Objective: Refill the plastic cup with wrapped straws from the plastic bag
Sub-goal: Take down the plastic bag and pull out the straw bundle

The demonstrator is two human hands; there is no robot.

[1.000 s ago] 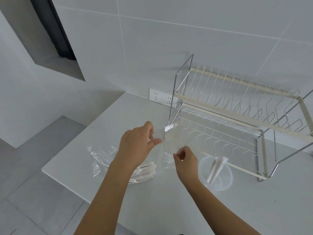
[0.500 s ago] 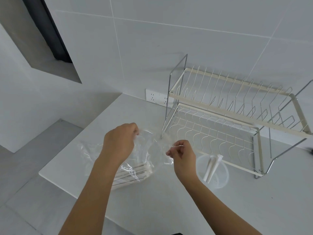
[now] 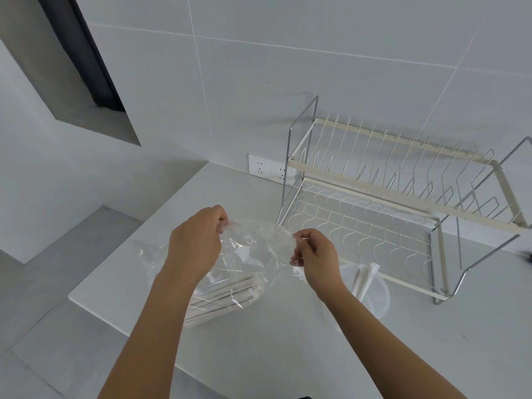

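Both hands pinching plastic bag mouth, left hand and right hand pulling apart to open it; wrapped straws inside near countertop left edge; plastic cup just right, nearly empty

Glossy clear plastic bag; straws seemingly paper-wrapped; matt countertop.

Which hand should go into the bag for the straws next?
Probably the right hand. It pinches the plastic bag mouth on the side nearest the plastic cup, so its carry would be short. The left hand can hold the mouth open above the wrapped straws.
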